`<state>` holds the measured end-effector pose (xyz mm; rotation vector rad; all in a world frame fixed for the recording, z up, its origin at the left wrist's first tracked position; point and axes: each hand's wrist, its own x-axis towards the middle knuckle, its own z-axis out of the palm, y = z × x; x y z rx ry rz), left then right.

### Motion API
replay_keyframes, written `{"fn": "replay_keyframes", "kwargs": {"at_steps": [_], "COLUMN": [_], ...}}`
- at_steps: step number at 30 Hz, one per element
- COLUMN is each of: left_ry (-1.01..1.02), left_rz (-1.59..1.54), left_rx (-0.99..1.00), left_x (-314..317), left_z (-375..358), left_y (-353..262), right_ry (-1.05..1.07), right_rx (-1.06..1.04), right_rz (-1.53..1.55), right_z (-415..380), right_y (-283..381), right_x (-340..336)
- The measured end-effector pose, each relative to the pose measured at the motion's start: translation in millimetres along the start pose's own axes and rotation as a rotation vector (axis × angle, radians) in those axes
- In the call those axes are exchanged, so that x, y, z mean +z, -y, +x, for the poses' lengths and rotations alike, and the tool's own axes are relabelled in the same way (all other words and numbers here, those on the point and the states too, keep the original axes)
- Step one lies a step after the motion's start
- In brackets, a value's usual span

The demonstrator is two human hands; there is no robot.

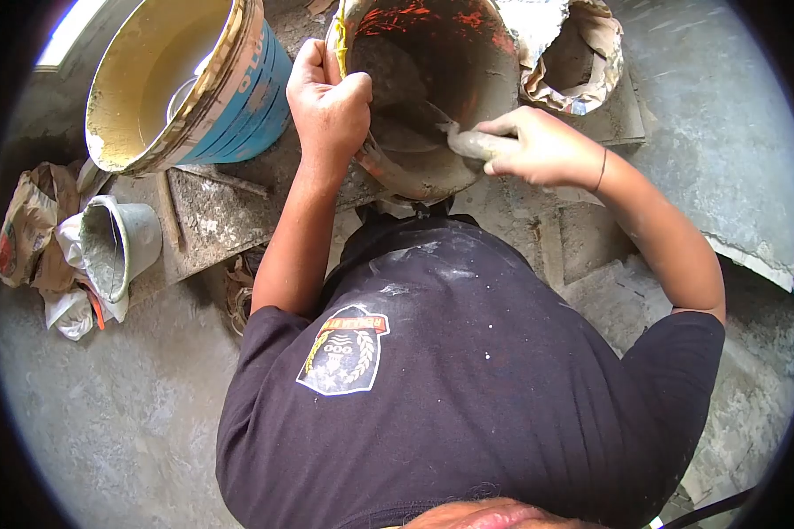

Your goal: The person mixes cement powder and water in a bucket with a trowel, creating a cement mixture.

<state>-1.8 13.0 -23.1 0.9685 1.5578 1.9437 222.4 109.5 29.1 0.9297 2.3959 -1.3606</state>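
Red-stained, mortar-caked bucket [450,79] on the concrete floor, tilted toward the person; left hand [326,97], fingers curled tight over its near rim; right hand [538,145], fingers wrapped round a grey-crusted trowel handle [476,144], blade inside; blue plastic bucket [194,79] just beside.

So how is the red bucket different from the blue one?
The red bucket is tipped toward the person and holds grey mortar; the blue bucket is yellowish inside, with something pale at the bottom. The left hand grips the red bucket's rim and the right hand works a trowel in it; nobody touches the blue bucket. Both are big, round and messy.
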Motion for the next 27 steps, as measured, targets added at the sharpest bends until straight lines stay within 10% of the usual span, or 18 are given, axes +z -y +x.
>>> {"fn": "replay_keyframes", "kwargs": {"at_steps": [5,7,14,27], "left_ry": [0.021,0.036,0.019,0.076], "left_rz": [0.018,0.003,0.017,0.034], "left_rx": [-0.003,-0.009,-0.012,0.021], "left_x": [-5.7,-6.9,-9.4,-11.0], "left_z": [0.0,1.8,4.6,7.5], "left_y": [0.8,1.6,5.6,11.3], "right_ry": [0.006,-0.380,-0.425,-0.145], "right_rx": [0.133,-0.272,0.004,-0.076], "right_rz": [0.211,-0.443,-0.860,-0.018], "right_z": [-6.3,0.4,2.8,-10.7], "right_y": [8.0,-16.1,-14.4,8.5], "right_x": [-9.4,1.9,19.7,3.5]}}
